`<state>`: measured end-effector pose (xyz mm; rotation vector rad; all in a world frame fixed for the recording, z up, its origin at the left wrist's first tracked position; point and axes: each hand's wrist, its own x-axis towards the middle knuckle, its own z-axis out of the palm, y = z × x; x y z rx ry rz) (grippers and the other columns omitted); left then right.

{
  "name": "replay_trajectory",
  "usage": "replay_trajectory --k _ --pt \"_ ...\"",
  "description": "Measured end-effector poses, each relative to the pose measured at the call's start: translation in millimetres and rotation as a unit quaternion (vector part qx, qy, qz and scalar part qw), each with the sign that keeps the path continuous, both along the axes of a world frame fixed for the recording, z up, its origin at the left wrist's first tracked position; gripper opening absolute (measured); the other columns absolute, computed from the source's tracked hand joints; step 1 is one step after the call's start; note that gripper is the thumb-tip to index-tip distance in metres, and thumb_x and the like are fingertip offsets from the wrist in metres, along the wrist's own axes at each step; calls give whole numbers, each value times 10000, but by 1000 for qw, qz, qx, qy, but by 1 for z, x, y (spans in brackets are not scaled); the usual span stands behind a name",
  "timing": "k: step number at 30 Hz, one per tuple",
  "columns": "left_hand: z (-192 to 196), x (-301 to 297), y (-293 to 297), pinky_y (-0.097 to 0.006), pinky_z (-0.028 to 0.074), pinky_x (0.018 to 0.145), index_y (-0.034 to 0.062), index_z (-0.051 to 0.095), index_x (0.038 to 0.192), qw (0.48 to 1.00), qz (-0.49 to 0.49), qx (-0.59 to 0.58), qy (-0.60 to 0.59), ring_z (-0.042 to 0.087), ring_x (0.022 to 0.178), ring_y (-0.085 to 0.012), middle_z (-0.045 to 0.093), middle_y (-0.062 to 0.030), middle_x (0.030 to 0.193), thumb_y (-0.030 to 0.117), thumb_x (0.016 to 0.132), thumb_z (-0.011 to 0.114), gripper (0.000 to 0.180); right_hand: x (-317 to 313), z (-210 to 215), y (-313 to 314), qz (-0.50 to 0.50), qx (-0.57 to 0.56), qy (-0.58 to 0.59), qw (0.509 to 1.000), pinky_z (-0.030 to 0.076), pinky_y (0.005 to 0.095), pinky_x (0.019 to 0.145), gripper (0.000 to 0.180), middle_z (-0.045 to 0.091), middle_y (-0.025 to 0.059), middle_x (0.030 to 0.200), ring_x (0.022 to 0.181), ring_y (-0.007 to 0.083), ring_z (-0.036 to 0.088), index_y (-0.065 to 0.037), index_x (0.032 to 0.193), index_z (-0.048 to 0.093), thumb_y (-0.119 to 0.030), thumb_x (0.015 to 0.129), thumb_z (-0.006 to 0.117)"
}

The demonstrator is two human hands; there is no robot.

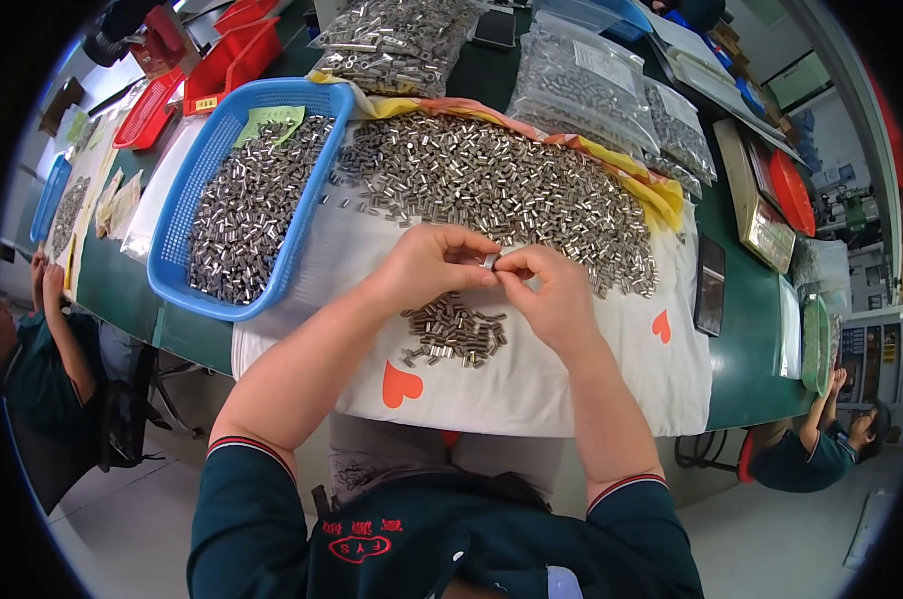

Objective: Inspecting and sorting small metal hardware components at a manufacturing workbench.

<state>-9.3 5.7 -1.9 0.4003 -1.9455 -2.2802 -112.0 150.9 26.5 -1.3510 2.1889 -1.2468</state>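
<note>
My left hand (424, 266) and my right hand (553, 298) meet above the white cloth (521, 384). Thumbs and forefingers of both pinch one small silvery metal sleeve (490, 261), which shows between the fingertips. Just below the hands lies a small pile of similar metal sleeves (451, 331). Beyond them spreads a much larger heap of metal sleeves (511, 180), edged at the back by a rolled yellow and orange cloth (661, 200). To the left, a blue plastic basket (162, 220) holds many more small metal pieces, with a green slip (270, 124) on top.
Clear bags of metal parts (392, 45) (586, 90) stand at the back. A dark phone (709, 285) lies right of the cloth on the green table (756, 344). Red bins (227, 65) sit far left. One person (62, 339) works at left, another (821, 444) at right.
</note>
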Motion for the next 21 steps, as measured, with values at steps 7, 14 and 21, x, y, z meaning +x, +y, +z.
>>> replay_trajectory --k 7,14,21 --pt "3 3 1 -211 470 709 -8 598 988 998 -50 23 -13 571 786 -76 620 -30 872 45 712 695 298 -14 8 6 42 22 -81 996 447 247 615 109 588 51 718 649 130 555 -12 801 598 -62 707 620" --pt "11 7 0 -200 460 692 11 611 982 980 -170 -97 -35 544 751 -50 608 -2 840 39 699 705 300 -51 8 25 -68 151 37 985 448 304 621 99 590 78 721 661 198 563 -36 791 609 -88 708 595" --pt "-1 4 -2 -200 468 701 15 600 996 993 -116 -21 14 557 757 -56 613 -8 841 46 714 691 298 -40 -4 18 -42 175 190 965 438 361 653 75 564 84 704 712 252 546 -45 746 601 -100 696 587"
